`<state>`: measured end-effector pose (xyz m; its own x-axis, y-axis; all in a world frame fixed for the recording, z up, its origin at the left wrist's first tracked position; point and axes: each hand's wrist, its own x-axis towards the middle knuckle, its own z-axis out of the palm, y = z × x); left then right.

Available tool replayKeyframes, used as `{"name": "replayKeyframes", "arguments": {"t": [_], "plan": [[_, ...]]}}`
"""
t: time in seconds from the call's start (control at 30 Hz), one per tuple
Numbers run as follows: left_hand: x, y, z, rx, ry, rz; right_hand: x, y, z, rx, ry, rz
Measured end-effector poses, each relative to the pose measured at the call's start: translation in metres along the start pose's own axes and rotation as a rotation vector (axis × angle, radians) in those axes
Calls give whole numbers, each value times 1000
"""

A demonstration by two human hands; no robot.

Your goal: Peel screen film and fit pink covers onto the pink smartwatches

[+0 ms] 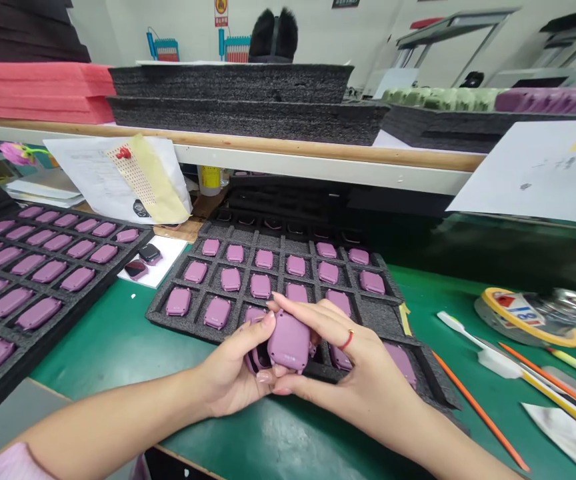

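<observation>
On a green-topped table (93,347), beneath a wood-edged shelf (268,141) stacked with black foam sheets (228,83) and pink foam sheets (38,90), two black foam trays lie side by side. The nearer foam tray (157,313) sits straight ahead of the person, and the other foam tray (68,313) sits to the left; their grids seem meant to keep each mauve watch-like case apart, so that faces do not rub. Off to the right lie a roll of tape (558,340), a white brush (473,350) and an orange rod (478,413). A white card (168,257) between the trays carries two dark-faced pieces (148,253).

Above the nearer tray, the left hand (233,370) and right hand (363,353) close from either side on one mauve case (288,341), pinching it between fingers and thumbs, probably to turn it up for a close look. Its long axis points roughly away from the person, its broad face toward the camera. Under the left fingers a further piece (254,360) shows a dark opening, though what it is, I cannot tell. A red ring (348,340) circles one right finger
</observation>
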<state>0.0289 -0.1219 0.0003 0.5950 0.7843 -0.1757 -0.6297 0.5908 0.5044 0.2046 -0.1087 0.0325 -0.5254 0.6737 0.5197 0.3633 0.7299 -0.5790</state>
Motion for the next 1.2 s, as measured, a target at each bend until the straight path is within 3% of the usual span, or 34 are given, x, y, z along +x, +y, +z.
{"name": "replayKeyframes", "arguments": {"t": [0.17, 0.4, 0.57, 0.73, 0.87, 0.93, 1.03, 1.13, 1.2], "plan": [[-4, 2, 3, -4, 22, -2, 1, -2, 1, 27, 15, 11], [-3, 4, 5, -5, 191, 61, 9, 3, -5, -66, 50, -42], [0, 9, 4, 58, 307, 64, 41, 64, -14, -195, 91, 329], [-3, 15, -1, 190, 234, 59, 80, 131, -3, -246, 151, 402], [-3, 14, -3, 226, 182, 65, 95, 151, 9, -183, 112, 436], [-1, 14, -3, 179, 170, 53, 95, 143, 10, -136, 110, 448], [0, 14, 0, 62, 152, 26, 81, 105, 6, -43, 112, 406], [0, 13, 3, -28, 137, 24, 51, 49, 1, 78, 35, 284], [-1, 11, 4, -49, 118, 31, 31, 17, -1, 136, -48, 93]]}}
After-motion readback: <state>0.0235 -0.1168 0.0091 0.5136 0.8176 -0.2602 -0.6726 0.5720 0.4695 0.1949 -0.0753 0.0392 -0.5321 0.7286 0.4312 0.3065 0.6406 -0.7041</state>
